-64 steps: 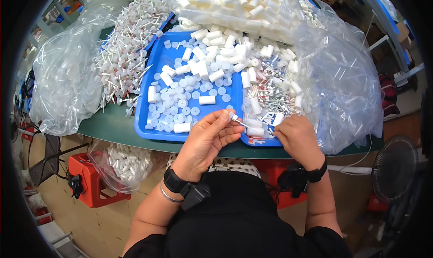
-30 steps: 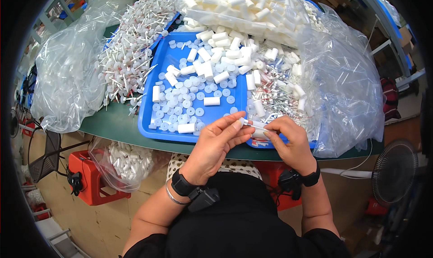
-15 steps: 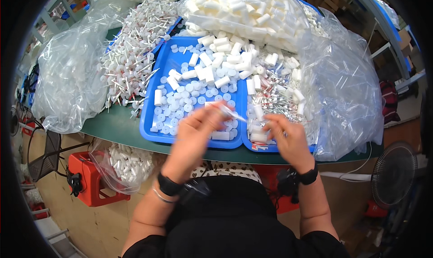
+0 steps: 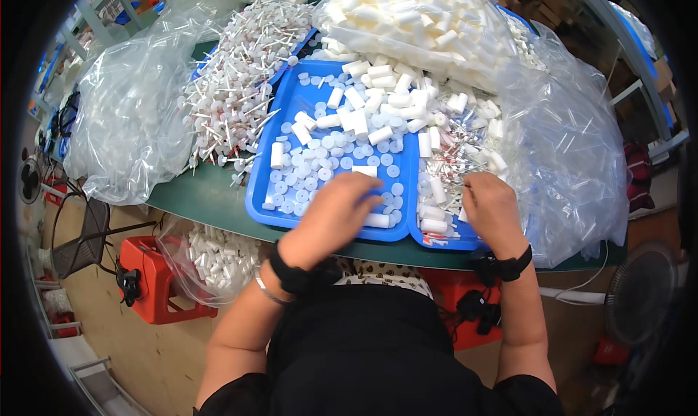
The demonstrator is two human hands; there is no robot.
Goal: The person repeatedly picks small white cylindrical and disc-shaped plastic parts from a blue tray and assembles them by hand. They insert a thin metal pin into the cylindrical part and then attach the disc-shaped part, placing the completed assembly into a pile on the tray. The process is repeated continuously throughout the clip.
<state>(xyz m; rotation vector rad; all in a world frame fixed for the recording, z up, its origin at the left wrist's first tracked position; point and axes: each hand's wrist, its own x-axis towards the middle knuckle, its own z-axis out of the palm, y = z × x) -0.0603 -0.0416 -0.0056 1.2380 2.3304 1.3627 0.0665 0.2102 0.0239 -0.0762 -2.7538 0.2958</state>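
My left hand [image 4: 336, 214] is over the near part of a blue tray [image 4: 262, 180], its fingers curled and slightly blurred. Whatever those fingers hold is hidden. Pale translucent discs [image 4: 314, 154] with centre holes are scattered in this tray, with white foam-like cylinders [image 4: 360, 122] among them. At the second blue tray [image 4: 472, 240], on the right, my right hand [image 4: 493, 209] has its fingertips pressed together above thin metal pins [image 4: 454, 154]. I cannot make out what it pinches. White cylinders [image 4: 436, 191] lie just left of that hand.
Pins fitted with discs form a heap [image 4: 243, 71] at the far left. A large clear bag of white cylinders [image 4: 422, 23] sits at the back. Plastic bags [image 4: 127, 125] flank the green table [image 4: 196, 205]. A red stool [image 4: 149, 278] and a fan [image 4: 640, 292] stand below.
The thin white piece seen in my left fingers is out of sight now. My left hand has dropped lower over the tray. My right fingers have closed together. The whole view has shifted slightly.
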